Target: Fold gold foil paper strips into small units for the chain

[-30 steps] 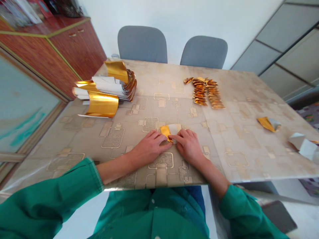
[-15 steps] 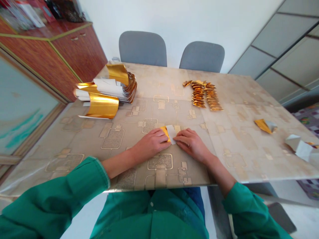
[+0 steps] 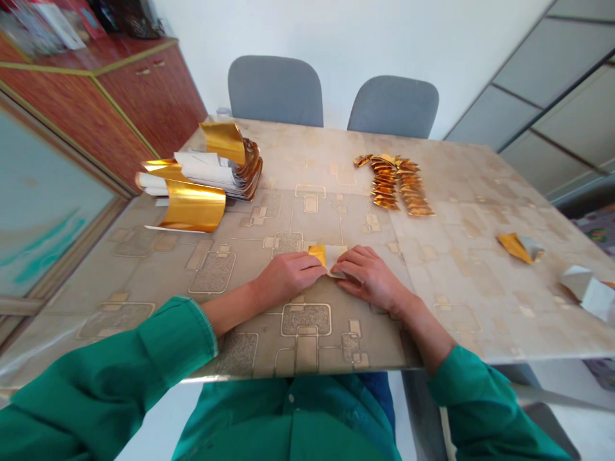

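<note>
A small piece of gold and white paper (image 3: 331,253) lies on the table between my hands, its gold part at the left and its white part at the right. My left hand (image 3: 295,275) has its fingers closed on the gold end. The white end is pinched by the fingers of my right hand (image 3: 368,275), which partly cover it. Farther back at the left is a stack of gold and white sheets (image 3: 206,173), some curling up. Rows of folded gold pieces (image 3: 396,182) stand toward the back right.
The patterned table (image 3: 307,221) spans the view. At the right lie a loose folded gold piece (image 3: 516,246) and white paper (image 3: 589,291). Two grey chairs (image 3: 275,89) stand behind the far edge, and a wooden cabinet (image 3: 154,96) is at the back left.
The paper's strip now lies flatter and straighter between my hands. My left hand has shifted slightly left, and my right-hand fingers have curled more over the white end. The view has shifted slightly.
</note>
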### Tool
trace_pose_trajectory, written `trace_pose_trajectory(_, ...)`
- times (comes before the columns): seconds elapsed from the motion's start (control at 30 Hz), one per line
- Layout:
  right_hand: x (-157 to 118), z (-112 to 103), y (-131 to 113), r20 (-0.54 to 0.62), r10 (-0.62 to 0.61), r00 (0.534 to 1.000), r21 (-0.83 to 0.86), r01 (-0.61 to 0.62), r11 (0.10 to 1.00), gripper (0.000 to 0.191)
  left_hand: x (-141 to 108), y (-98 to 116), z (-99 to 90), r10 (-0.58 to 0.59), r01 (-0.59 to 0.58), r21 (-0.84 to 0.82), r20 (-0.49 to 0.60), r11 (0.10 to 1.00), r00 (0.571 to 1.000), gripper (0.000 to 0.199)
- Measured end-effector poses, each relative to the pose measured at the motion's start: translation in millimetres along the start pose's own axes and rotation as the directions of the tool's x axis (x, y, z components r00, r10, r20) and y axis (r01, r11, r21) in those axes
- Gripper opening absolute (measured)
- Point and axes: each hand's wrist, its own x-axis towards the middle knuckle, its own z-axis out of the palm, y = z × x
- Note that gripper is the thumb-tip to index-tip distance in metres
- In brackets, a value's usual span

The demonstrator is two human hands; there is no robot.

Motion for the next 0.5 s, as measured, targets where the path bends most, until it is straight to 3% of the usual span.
trace_pose_trajectory(0.17,-0.9,-0.5,0.5,0.006,-0.037,0.999,0.077,0.037,0.996,0.012,-7.3,-2.3,-7.8,0.118,-0.107,-0.092,0.121,0.990,0.986,0.022)
trace_pose_trajectory(0.5,8.4,7.8,5.3,0.004,0.099,0.995,0.247,-0.097,0.964,0.018,-15.4,3.2,-14.6,0.119,-0.090,-0.185,0.153,0.979,0.981,0.026)
